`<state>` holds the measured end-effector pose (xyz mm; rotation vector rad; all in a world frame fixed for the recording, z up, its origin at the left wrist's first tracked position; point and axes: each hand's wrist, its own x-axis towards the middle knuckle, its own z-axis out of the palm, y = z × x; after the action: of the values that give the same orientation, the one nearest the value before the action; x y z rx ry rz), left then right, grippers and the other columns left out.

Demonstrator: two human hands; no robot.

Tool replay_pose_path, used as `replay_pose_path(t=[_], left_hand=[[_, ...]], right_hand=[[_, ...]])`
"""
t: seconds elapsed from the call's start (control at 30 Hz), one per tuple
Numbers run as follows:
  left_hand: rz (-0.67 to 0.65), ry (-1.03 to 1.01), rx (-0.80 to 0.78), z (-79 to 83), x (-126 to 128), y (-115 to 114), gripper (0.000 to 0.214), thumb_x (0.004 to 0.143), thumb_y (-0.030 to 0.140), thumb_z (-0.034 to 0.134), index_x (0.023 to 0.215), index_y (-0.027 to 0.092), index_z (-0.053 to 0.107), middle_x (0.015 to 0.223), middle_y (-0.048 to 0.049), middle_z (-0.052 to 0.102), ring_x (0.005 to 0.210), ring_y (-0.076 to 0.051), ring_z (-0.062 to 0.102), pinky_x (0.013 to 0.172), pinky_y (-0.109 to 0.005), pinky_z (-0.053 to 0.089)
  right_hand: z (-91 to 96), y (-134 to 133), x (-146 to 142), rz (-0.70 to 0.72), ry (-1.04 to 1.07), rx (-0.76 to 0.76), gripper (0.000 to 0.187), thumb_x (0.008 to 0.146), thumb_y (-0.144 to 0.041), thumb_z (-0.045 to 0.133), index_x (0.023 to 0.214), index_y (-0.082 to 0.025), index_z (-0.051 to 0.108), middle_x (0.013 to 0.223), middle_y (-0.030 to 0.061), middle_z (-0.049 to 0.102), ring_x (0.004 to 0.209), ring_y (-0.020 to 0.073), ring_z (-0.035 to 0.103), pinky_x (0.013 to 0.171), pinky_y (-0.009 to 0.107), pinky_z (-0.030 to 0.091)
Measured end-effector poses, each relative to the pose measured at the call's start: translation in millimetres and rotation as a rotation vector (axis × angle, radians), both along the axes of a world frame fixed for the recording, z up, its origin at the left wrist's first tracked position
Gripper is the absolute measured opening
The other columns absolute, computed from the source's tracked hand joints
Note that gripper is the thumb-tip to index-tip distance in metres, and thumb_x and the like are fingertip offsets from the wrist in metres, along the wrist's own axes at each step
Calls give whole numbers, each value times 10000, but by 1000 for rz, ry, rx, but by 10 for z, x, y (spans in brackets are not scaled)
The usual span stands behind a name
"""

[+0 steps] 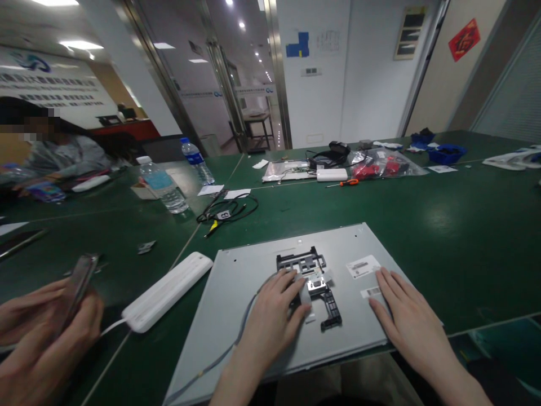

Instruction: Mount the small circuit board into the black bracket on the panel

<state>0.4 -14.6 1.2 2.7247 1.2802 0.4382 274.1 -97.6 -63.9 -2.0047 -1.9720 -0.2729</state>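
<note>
A grey-white flat metal panel lies on the table in front of me. Around its middle sits a black plastic bracket with a small silver metal connector piece in it. My left hand rests over the bracket's left side with fingers spread, hiding part of it. Beside my left thumb and index finger shows a greyish strip, partly covered. A grey cable runs from under that hand toward the panel's near left corner. My right hand lies flat on the panel's right edge, fingers stretched out, close to two white labels.
At left, another person's hands hold a phone near a white power strip. Behind stand two water bottles and a coiled black cable. Farther back lie an orange-handled screwdriver and a plastic bag of red parts.
</note>
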Motion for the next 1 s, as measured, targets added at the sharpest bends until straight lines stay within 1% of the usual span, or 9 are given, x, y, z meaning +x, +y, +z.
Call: replay_pose_path(t=[0.17,0.37,0.5,0.6,0.7,0.8,0.87,0.93,1.0], left_hand=[[-9,26,-2,-20,25,-29,432,870,286,548,1297,250,494,1389,-57,462,1295,-264,393,1060,-489,363],[-45,6,-7,-27,37,2,454,862,287,564,1307,260,479,1368,-54,483,1287,-258,404,1048,-482,380],[-61,-25,-32,-49,34,21,465,851,299,582,1303,271,478,1366,-42,483,1291,-256,394,1054,-476,375],[-58,-43,-36,-79,37,14,467,851,290,581,1305,271,475,1366,-49,477,1293,-262,389,1056,-491,366],[-56,-64,-25,-105,34,-2,462,855,268,571,1307,267,475,1378,-69,456,1298,-277,380,1041,-519,372],[-58,-88,-35,-114,26,-12,443,851,262,577,1287,262,497,1390,-83,437,1294,-280,388,1032,-517,384],[-60,-104,-39,-110,22,-16,428,851,280,582,1272,261,510,1391,-86,436,1291,-282,396,1027,-518,390],[-59,-112,-36,-100,23,-20,419,852,309,586,1263,258,518,1387,-90,441,1290,-289,399,1019,-524,397],[-57,-114,-32,-91,27,-23,403,859,337,578,1250,252,530,1377,-95,453,1287,-293,405,1015,-521,402]], right_hand=[[-32,6,43,-9,-26,-9,609,933,-487,337,1374,-75,423,1381,143,472,1266,306,427,1015,474,388],[-86,13,104,-2,-35,2,593,929,-482,350,1369,-93,431,1383,133,473,1268,301,429,1006,465,404],[-45,16,201,25,-35,-17,592,913,-515,376,1355,-129,455,1366,128,495,1242,306,462,964,467,432],[109,99,270,76,-24,-42,530,904,-500,421,1286,-151,533,1268,130,584,1162,303,534,935,464,447],[377,291,235,167,1,-44,475,895,-450,471,1251,-148,563,1212,120,622,1119,283,562,950,446,434],[679,565,54,304,54,-43,422,904,-404,476,1244,-170,567,1212,97,623,1108,254,565,958,423,425],[841,768,-112,409,85,-61,393,914,-390,470,1223,-176,582,1188,94,634,1083,245,574,945,413,427],[934,976,-272,510,120,-86,367,919,-375,472,1210,-187,592,1114,83,666,1022,229,596,907,391,442],[945,1180,-394,610,135,-109,343,923,-349,475,1210,-202,591,1056,68,682,973,210,607,866,360,452]])
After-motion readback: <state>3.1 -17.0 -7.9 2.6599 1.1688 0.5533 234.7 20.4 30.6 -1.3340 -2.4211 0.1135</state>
